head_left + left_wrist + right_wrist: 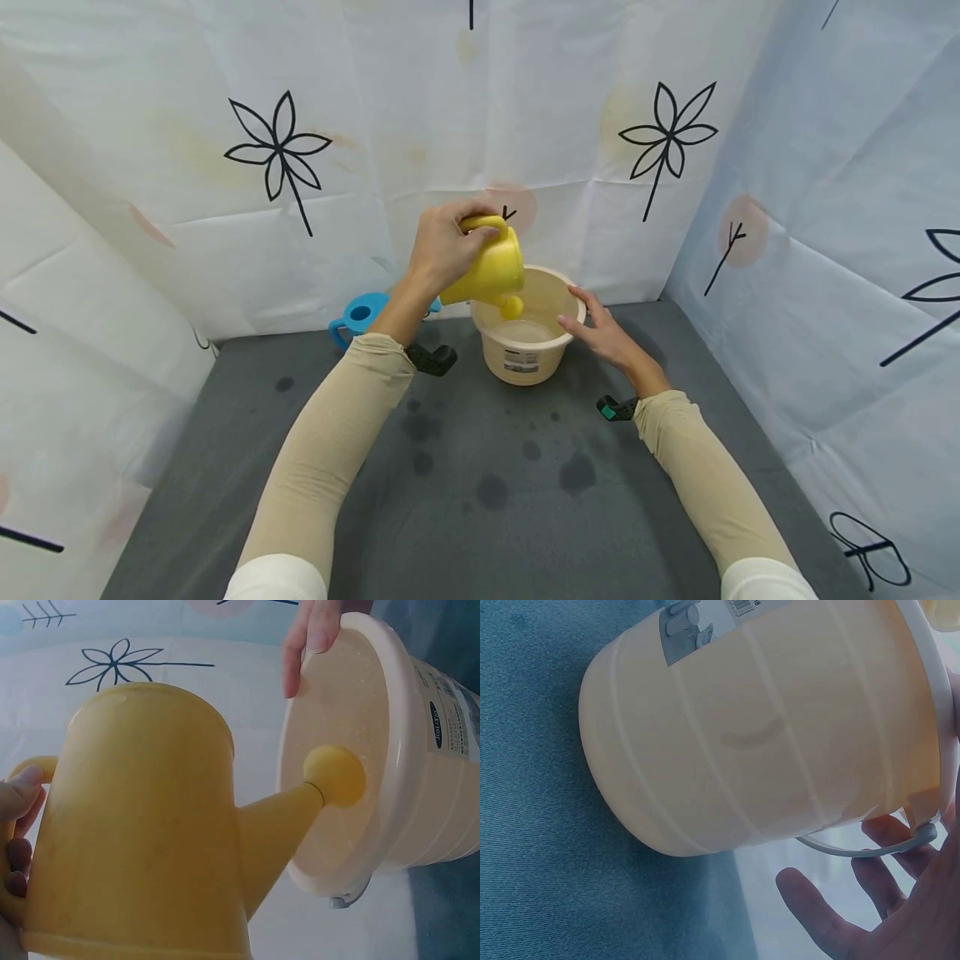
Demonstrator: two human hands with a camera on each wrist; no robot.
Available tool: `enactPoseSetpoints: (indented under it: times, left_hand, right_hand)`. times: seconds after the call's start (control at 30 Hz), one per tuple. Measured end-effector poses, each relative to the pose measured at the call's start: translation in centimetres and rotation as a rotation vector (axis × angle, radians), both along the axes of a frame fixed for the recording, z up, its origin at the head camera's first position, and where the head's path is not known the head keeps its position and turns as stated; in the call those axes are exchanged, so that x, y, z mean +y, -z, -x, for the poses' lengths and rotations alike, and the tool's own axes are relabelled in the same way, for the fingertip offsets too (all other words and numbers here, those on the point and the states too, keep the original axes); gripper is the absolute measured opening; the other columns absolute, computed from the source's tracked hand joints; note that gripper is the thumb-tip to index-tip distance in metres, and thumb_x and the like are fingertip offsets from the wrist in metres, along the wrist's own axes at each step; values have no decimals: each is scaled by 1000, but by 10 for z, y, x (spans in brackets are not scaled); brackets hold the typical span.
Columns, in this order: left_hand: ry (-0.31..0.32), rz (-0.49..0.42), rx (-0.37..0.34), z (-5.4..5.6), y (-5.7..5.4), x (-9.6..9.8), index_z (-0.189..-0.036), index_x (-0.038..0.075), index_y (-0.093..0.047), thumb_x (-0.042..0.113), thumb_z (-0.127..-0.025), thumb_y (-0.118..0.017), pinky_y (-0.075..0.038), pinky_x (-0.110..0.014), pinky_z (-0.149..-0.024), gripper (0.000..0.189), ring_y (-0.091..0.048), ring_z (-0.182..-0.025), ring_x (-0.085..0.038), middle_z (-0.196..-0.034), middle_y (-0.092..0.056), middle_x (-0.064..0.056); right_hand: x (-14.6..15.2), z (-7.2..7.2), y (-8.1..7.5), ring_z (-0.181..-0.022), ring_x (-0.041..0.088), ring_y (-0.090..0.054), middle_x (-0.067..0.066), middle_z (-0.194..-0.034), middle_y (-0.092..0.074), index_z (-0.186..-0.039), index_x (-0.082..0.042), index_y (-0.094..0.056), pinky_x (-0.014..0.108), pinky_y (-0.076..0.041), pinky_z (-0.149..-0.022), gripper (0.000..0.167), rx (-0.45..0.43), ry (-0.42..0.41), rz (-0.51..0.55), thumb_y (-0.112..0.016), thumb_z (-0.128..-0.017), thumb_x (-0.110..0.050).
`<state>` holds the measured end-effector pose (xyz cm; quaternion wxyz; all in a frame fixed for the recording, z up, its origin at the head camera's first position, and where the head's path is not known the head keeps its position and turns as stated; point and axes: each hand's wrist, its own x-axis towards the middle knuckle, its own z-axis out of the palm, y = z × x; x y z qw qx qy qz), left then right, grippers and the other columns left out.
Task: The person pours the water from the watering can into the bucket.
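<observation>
The handle of a yellow watering can (pixel 495 267) is gripped by the left hand (pixel 442 246), whose fingers are curled round it with the thumb laid on top. The can is held tilted just to the right of that hand, with its spout angled downward, and its round sprinkler head (pixel 334 776) is held within the mouth of a cream bucket (pixel 495 354). The bucket is stood upright between the two hands, below the left and just beside the right. Its rim is held at the near right side by the right hand (pixel 606 337), which is only partly closed: the thumb and a finger are laid over the edge, while other fingers are spread outside, by the grey bail handle (pixel 855 853). A printed label (pixel 521 361) is borne on the bucket's wall, below and between the hands. A blue watering can (pixel 375 302) is set to the left of the left hand, partly hidden by that forearm. Beneath both hands a dark grey tabletop (pixel 525 517) is marked with darker spots, and beyond them a white flower-patterned curtain (pixel 450 100) is hung.
</observation>
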<state>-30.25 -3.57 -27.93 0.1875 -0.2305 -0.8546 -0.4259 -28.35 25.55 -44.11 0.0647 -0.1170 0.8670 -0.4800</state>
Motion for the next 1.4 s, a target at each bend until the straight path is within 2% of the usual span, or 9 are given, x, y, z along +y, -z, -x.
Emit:
enactPoseSetpoints:
  times: [0.2, 0.5, 0.7, 0.9, 1.0, 1.07, 1.17, 1.23, 1.4]
  left_hand:
    - [-10, -134, -68, -1, 7, -8, -118, 14, -75, 24, -95, -75, -58, -26, -94, 25, -69, -107, -15, -117, -76, -2]
    - [-46, -246, -69, -15, 10, -23, -118, 10, -70, 23, -96, -73, -60, -31, -89, 26, -67, -100, -20, -115, -71, -9]
    - [-58, -309, -32, -24, 14, -31, -119, 8, -70, 22, -97, -73, -60, -30, -83, 26, -65, -93, -20, -114, -70, -11]
    - [-59, -373, 35, -30, 28, -39, -115, 6, -71, 20, -95, -74, -56, -24, -76, 24, -60, -86, -16, -110, -69, -13]
    - [-48, -399, 68, -32, 36, -43, -114, 5, -70, 18, -95, -75, -54, -22, -72, 24, -58, -83, -14, -109, -69, -13]
    - [-38, -414, 88, -33, 42, -46, -113, 4, -70, 18, -94, -75, -53, -21, -69, 24, -57, -81, -14, -107, -69, -13]
    - [-33, -458, 94, -35, 51, -49, -113, 3, -70, 17, -93, -76, -53, -20, -70, 25, -58, -80, -13, -107, -70, -14]
    - [-34, -490, 96, -36, 57, -51, -113, 1, -70, 17, -93, -77, -54, -21, -70, 27, -59, -80, -13, -107, -69, -15]
    - [-47, -566, 68, -39, 72, -55, -115, -2, -68, 15, -93, -76, -56, -21, -74, 28, -61, -84, -11, -109, -67, -16]
  right_hand:
    - [0, -1, -1, -160, 40, -4, 11, -173, -1, -166, -25, -10, 69, -22, -123, 80, -1, 3, 3, -55, -103, -47]
    - [0, 0, 0, -159, 41, -4, 12, -173, -1, -166, -26, -10, 68, -22, -123, 80, 3, 9, -1, -55, -103, -47]
    - [0, 2, 1, -160, 40, -4, 11, -173, -2, -166, -26, -11, 67, -21, -124, 79, 15, 16, 2, -56, -103, -46]
    - [0, 0, 2, -160, 40, -2, 11, -174, 1, -166, -24, -9, 69, -19, -124, 79, 9, 8, 5, -54, -104, -41]
    - [-5, -8, -10, -159, 43, -1, 15, -173, 2, -166, -18, -8, 70, -18, -124, 78, -15, 3, 3, -53, -105, -35]
    - [-5, -7, -10, -159, 42, -1, 15, -173, 2, -166, -18, -8, 69, -17, -125, 78, -10, 4, 2, -54, -105, -36]
    - [-4, -5, -6, -160, 41, -2, 13, -173, 0, -166, -20, -10, 69, -17, -124, 80, 4, 11, 0, -55, -104, -40]
    - [0, 2, 5, -160, 40, -2, 10, -174, -1, -166, -25, -10, 70, -17, -124, 81, 20, 17, 3, -56, -103, -46]
    - [-3, -3, -1, -160, 41, -1, 12, -174, 0, -166, -22, -9, 70, -17, -124, 79, 5, 13, 6, -55, -104, -40]
